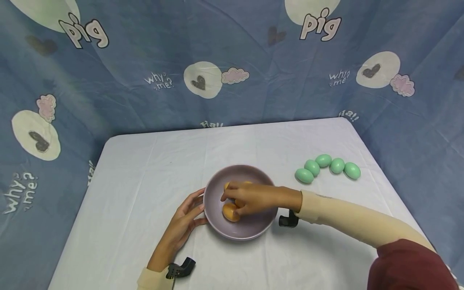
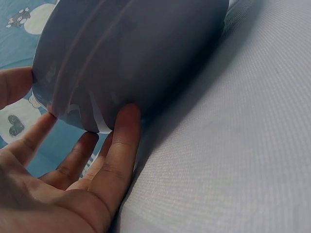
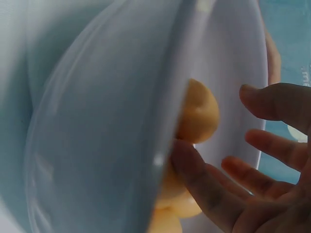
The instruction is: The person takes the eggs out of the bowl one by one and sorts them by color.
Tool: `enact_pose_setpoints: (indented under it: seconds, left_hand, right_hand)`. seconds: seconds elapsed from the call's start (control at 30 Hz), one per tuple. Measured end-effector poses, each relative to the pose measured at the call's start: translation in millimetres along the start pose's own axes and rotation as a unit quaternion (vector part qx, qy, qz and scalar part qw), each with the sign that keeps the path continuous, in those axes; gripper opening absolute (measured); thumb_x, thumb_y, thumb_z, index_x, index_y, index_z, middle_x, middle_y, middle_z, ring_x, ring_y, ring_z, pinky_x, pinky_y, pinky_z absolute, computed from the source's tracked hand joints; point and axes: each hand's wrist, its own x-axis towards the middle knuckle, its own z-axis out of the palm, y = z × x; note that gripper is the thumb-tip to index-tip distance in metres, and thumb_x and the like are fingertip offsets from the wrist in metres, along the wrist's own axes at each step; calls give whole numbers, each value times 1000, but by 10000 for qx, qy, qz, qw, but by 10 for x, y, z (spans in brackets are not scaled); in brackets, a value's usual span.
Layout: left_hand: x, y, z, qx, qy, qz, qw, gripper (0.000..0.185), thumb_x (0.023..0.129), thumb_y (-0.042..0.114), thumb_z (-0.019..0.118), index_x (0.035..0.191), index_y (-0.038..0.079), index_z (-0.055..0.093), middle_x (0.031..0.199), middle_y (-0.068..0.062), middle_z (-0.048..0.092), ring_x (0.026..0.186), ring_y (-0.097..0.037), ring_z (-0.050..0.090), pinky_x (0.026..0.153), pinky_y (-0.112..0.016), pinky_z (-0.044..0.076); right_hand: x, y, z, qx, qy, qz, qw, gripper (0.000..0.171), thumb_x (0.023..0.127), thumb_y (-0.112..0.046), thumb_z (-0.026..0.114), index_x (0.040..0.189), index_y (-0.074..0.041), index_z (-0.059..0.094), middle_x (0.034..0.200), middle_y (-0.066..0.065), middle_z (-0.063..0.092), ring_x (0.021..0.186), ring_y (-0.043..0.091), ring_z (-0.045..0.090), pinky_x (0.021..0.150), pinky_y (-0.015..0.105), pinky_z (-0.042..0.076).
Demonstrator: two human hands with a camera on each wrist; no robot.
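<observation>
A mauve bowl [image 1: 237, 233] stands on the white-covered table with several orange eggs [image 1: 230, 212] inside. My left hand [image 1: 185, 221] rests against the bowl's left side, its spread fingertips touching the outer wall in the left wrist view. From the right, my right hand [image 1: 250, 197] reaches over the rim into the bowl. In the right wrist view its fingers are parted and loosely bent, and one fingertip [image 3: 187, 155] is at an orange egg [image 3: 199, 114]. Nothing is gripped between them. That hand covers part of the eggs in the head view.
Several green eggs [image 1: 337, 165] lie in a curved row on the table, right of and beyond the bowl. A blue printed cloth [image 1: 232, 100] hangs behind the white table [image 1: 145, 169] and along its sides. Each wrist bears a black mount [image 1: 288, 220].
</observation>
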Motion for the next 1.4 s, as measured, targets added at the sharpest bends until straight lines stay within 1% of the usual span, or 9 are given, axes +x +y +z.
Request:
enact_pose_setpoints:
  seconds: [0.13,0.23,0.5,0.67,0.83,1.03,1.17,1.27,1.4]
  left_hand:
    - [-8,5,1,-37,-33,22,10000,56,102,17,57,154,14,35,152,-16,37,122,-17,59,87,-43,60]
    - [-10,8,3,-50,-63,40,10000,56,103,17,56,154,14,35,152,-16,36,122,-17,59,87,-42,60]
    - [-18,14,11,-83,-84,44,9999,56,102,17,56,154,14,35,152,-16,36,123,-17,58,88,-43,60]
    - [-22,15,11,-71,-121,76,9999,56,103,16,55,154,14,34,153,-16,36,124,-18,58,88,-44,60]
    - [-18,20,11,-40,-79,55,9999,56,102,17,57,154,14,35,152,-16,36,123,-18,58,87,-43,60]
    - [-15,20,15,6,-18,18,10000,56,102,18,58,153,15,36,152,-15,37,122,-17,59,87,-43,60]
    - [-17,17,14,-1,-32,31,10000,56,102,17,57,154,15,35,152,-16,37,122,-17,58,87,-42,60]
    - [-18,15,10,-15,-57,48,10000,55,103,17,56,154,14,35,152,-16,36,122,-17,58,87,-42,60]
    - [-15,12,5,-21,-77,61,9999,55,103,16,56,154,14,35,153,-16,36,123,-17,58,87,-42,60]
  right_hand:
    - [18,-14,18,48,-209,122,9997,46,88,-23,74,130,-12,61,122,5,55,98,12,51,94,28,45]
    - [32,-16,31,121,-382,178,9990,47,88,-22,76,131,-11,59,127,4,54,105,13,50,93,25,44]
    - [96,-2,96,-174,-601,-7,9980,48,88,-21,77,131,-12,59,129,4,54,105,10,52,93,19,45]
    - [128,6,137,-144,-742,1,9971,47,88,-20,76,131,-12,59,129,2,54,110,10,51,96,17,45]
    - [145,0,157,-99,-788,-23,9968,46,88,-20,76,130,-12,60,129,1,55,115,10,54,102,19,44]
    - [155,-8,176,-276,-786,-48,9965,45,87,-21,77,128,-13,62,127,-1,56,113,9,54,100,19,44]
    - [157,-4,190,-402,-739,-141,9964,43,87,-21,77,127,-13,63,129,0,58,115,10,56,102,20,45]
    - [159,4,203,-435,-735,-194,9962,42,87,-21,77,126,-14,64,130,0,59,119,11,56,104,21,45]
    - [165,24,227,-366,-817,-300,9955,39,87,-18,77,124,-15,64,129,-1,61,121,10,55,105,18,43]
